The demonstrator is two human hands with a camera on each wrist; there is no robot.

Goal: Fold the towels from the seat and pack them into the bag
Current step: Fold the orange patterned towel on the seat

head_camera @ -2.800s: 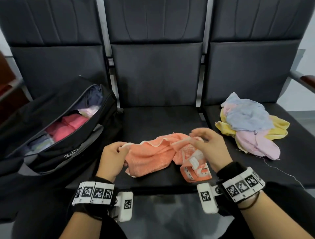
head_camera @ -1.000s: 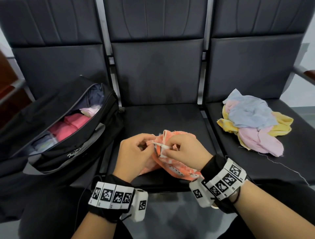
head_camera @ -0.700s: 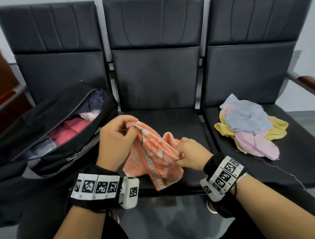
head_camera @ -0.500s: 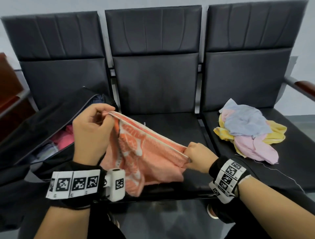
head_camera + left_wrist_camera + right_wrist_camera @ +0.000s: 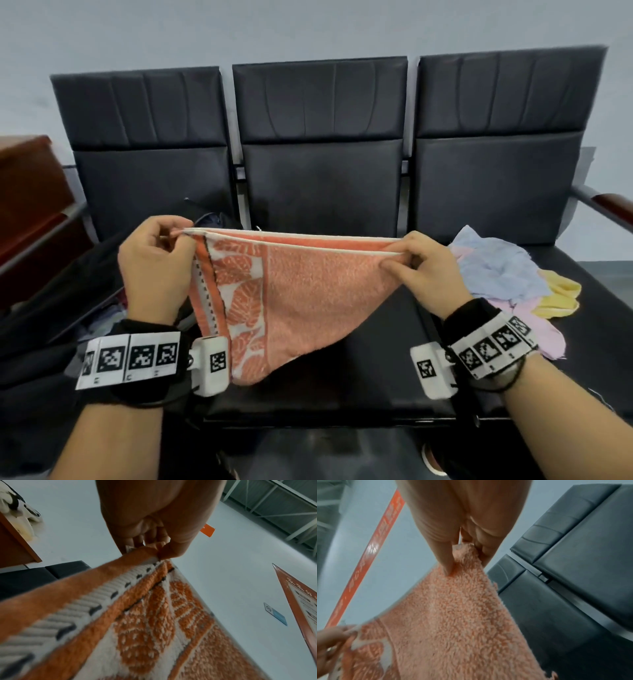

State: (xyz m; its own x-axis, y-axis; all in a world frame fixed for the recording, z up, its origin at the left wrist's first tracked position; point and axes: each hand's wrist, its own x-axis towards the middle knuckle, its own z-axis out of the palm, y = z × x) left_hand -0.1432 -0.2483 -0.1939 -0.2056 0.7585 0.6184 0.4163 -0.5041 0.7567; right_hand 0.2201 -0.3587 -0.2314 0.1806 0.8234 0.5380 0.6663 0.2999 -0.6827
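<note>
Orange towel (image 5: 301,294) up in the air over the middle seat (image 5: 359,394), stretched taut between both hands. Left hand (image 5: 154,267) pinches the top corners at nine o'clock, thumb against curled fingers; right hand (image 5: 428,270) pinches the other end at three o'clock, same tight fingertip grip. Two cream-piped edges run side by side along the top, so it looks doubled over once already, with the lower part sagging to a point at six o'clock.

By my read this one is mid-fold: another fold or two, then into the bag (image 5: 68,281) at nine o'clock, mostly hidden behind the left hand, so I can't tell how full it is. Still waiting at three o'clock on the right seat: a crumpled pile (image 5: 507,274) of blue, pink and yellow cloths, none folded.

Textures now: the towel is thick looped terry, plain salmon on the right half, with a woven white leaf pattern and a ribbed, dash-marked band by the left hand. The pile looks thinner, limp, fraying threads. Seats are smooth black padded leatherette.
</note>
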